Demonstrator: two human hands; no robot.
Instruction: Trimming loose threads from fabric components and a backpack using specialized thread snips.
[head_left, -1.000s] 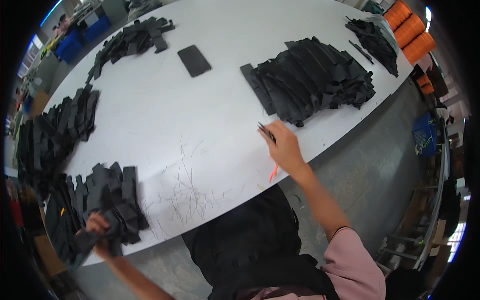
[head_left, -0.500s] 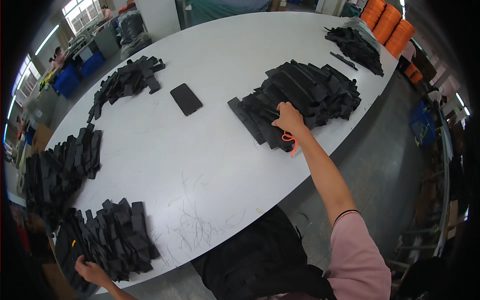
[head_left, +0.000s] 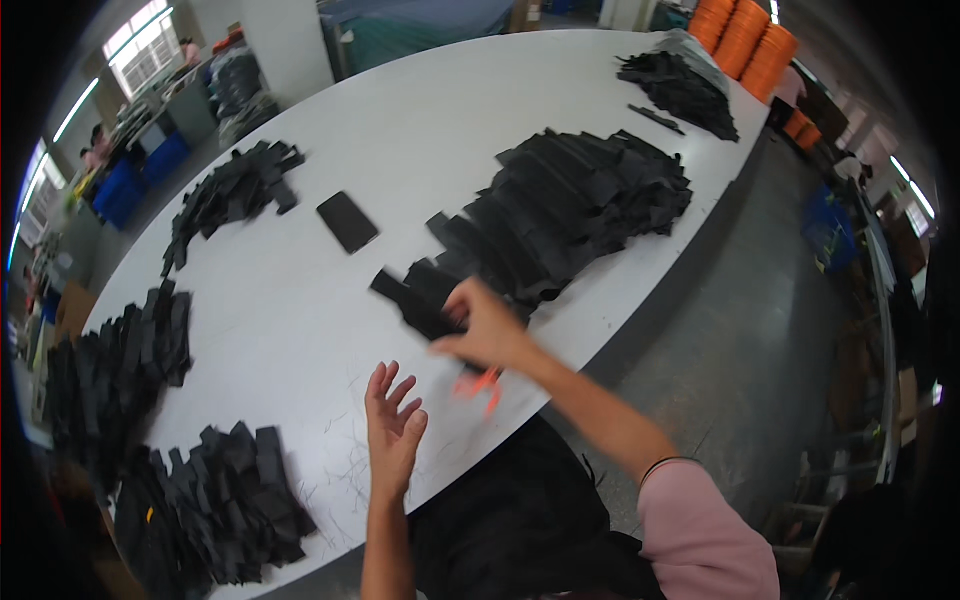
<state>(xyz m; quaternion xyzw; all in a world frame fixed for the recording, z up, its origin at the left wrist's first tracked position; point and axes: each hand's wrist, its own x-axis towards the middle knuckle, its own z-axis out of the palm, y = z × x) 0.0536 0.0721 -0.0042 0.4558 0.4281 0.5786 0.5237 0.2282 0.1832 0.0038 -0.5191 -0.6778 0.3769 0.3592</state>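
Observation:
My right hand (head_left: 488, 325) is closed on a black fabric strip (head_left: 415, 305), which it holds at the near-left end of a large spread pile of black strips (head_left: 560, 210). A bright orange cord (head_left: 480, 385) dangles below that hand, blurred; whether it is tied to a tool I cannot make out. To the left, my left hand (head_left: 393, 425) is raised over the table with fingers spread and nothing in it. Beyond the strips lies a black phone (head_left: 348, 222), flat on the white table (head_left: 300, 330).
More black strips lie in heaps at the far left (head_left: 235, 190), the left edge (head_left: 120, 370) and the near left (head_left: 235, 500). Loose threads (head_left: 345, 480) litter the near table. At the far right are another black heap (head_left: 685, 90) and orange rolls (head_left: 740, 40). Other people are in the background.
My left hand has left the near-left heap and come right, opening out. The right hand has drawn nearer and leftward, bringing a black strip from the large pile.

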